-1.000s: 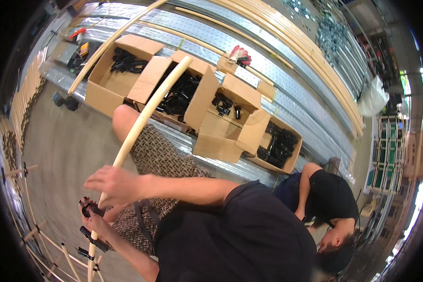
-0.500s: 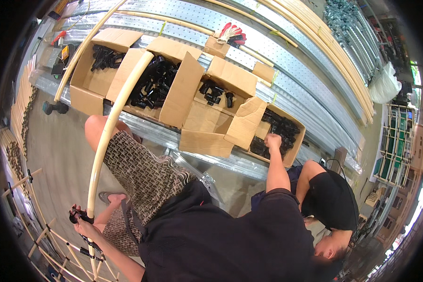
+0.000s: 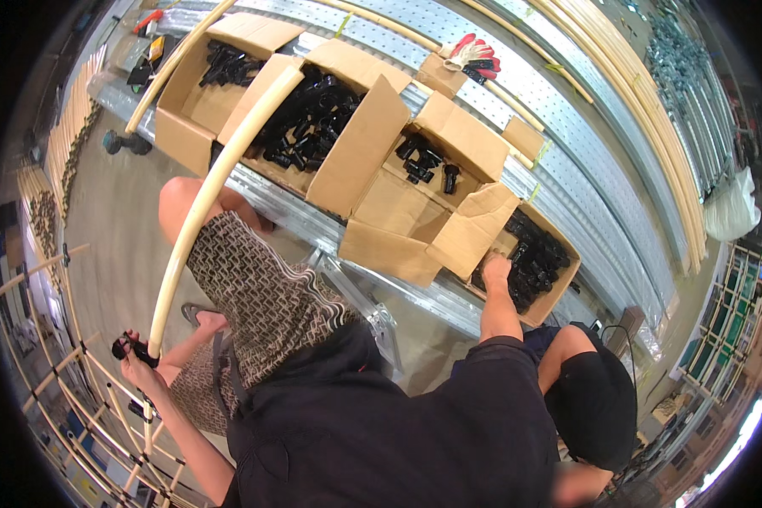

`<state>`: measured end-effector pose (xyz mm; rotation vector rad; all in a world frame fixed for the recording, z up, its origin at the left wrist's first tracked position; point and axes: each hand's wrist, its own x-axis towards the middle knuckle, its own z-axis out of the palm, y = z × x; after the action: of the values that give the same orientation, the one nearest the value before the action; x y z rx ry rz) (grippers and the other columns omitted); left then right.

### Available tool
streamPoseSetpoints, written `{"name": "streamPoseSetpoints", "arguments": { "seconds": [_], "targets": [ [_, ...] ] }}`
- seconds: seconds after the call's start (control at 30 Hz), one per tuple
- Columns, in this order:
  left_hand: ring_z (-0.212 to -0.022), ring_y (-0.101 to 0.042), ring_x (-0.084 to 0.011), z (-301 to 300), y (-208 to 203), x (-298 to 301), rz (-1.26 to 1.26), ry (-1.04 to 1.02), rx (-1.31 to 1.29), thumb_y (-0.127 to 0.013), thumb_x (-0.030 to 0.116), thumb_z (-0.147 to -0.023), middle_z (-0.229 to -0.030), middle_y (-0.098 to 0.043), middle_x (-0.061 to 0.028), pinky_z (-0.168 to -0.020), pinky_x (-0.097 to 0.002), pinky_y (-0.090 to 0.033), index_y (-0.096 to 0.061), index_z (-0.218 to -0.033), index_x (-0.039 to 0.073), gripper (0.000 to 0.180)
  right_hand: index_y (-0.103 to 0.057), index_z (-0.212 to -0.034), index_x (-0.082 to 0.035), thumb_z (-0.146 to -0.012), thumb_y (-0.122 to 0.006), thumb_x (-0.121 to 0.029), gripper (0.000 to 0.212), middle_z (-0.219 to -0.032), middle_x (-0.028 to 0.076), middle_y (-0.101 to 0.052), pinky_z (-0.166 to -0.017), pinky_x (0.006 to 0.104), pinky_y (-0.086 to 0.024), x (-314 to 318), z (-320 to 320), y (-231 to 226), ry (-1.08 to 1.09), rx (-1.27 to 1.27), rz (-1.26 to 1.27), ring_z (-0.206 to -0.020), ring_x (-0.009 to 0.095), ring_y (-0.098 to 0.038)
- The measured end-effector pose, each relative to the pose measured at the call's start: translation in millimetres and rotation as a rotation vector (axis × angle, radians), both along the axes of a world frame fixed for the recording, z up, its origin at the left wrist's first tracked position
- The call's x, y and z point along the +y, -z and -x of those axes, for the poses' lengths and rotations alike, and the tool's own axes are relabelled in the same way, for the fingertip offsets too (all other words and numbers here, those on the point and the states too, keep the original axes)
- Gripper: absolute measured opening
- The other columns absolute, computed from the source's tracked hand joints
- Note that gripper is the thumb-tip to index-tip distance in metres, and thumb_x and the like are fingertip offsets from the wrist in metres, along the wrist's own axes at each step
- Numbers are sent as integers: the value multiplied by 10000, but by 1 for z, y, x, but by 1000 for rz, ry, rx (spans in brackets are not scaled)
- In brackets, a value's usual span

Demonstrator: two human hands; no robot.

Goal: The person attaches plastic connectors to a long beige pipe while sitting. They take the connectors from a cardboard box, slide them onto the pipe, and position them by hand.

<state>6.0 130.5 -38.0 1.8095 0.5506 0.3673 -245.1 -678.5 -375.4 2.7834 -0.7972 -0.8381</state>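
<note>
My left hand (image 3: 142, 372) is closed around a black pipe connector (image 3: 132, 347) at the lower end of a long cream pipe (image 3: 196, 207). This pipe slants up across my leg to the cardboard boxes. On the right, my right hand (image 3: 496, 268) reaches into the rightmost cardboard box (image 3: 559, 298), at its left side, where its fingertips are hidden. Black fittings (image 3: 538, 254) fill much of that box. Beside it, an open box (image 3: 389, 245) holds only a few black joints (image 3: 419, 158).
Two more boxes of black fittings (image 3: 313, 118) stand to the left. A red-and-white glove (image 3: 472, 57) lies behind. Metal planks (image 3: 601, 161) and cream pipes stretch beyond. A person in black (image 3: 597, 398) crouches at right. A pipe frame (image 3: 68, 339) stands at lower left.
The view has shifted, so the boxes appear higher and farther right. My right hand has gone lower into the rightmost box. My left hand still grips the connector at the pipe's end.
</note>
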Motion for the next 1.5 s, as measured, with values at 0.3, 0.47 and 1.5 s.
{"name": "streamPoseSetpoints", "arguments": {
  "seconds": [0.3,0.47,1.5],
  "targets": [
    [-1087,-683,-195,8,11,9,33,8,25,-633,209,-1047,-1203,-698,-124,-847,-339,-577,-651,-1238,-32,308,-784,-983,-31,-734,-834,-274,351,-1053,231,-749,-861,469,-570,-17,-5,-66,647,-196,-168,-1006,406,-723],
    [-1122,-677,-222,10,25,22,-8,79,-32,-578,136,-1060,-1256,-674,-148,-885,-346,-572,-634,-1283,-57,301,-783,-1021,-47,-773,-791,-223,304,-1076,227,-745,-916,473,-554,-4,-11,-64,661,-232,-200,-1077,393,-703],
    [-988,-684,-162,22,9,10,-59,-53,30,-644,237,-1042,-1102,-714,-88,-823,-311,-575,-669,-1241,-34,337,-735,-902,27,-894,-667,-153,193,-976,263,-739,-809,517,-600,-17,-9,21,333,-153,-117,-953,433,-728]
  ]
}}
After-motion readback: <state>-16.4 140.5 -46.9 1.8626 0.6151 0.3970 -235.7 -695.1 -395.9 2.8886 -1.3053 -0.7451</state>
